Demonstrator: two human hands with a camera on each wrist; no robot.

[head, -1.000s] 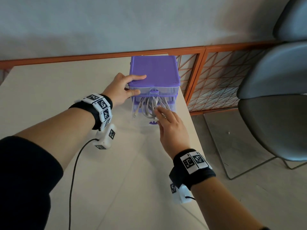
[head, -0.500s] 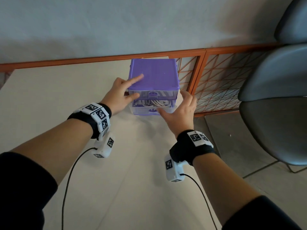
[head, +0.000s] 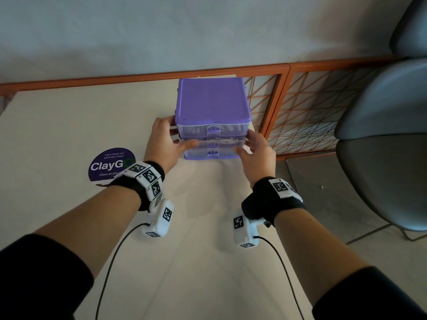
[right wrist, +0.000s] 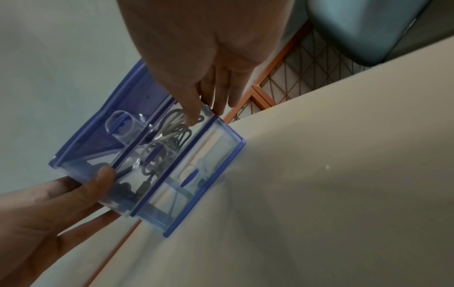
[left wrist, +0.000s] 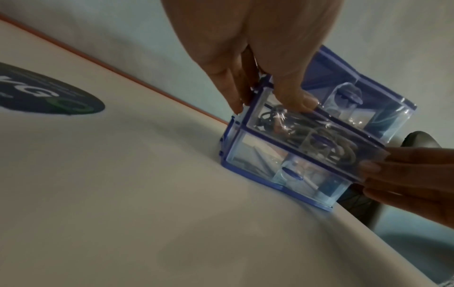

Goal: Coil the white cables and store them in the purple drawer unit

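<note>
Indoors, beige table (head: 69,116), orange lattice railing (head: 309,112), grey chair (head: 388,144)

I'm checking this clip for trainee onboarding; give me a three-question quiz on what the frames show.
1. True or false: the white cables lie in the middle drawer of the purple drawer unit.
2. What does each thumb press? A) top lid B) middle drawer front C) table
3. Which hand lies nearer the round sticker?

Key: 1 true; 2 B; 3 the left hand, not the right hand.
</note>
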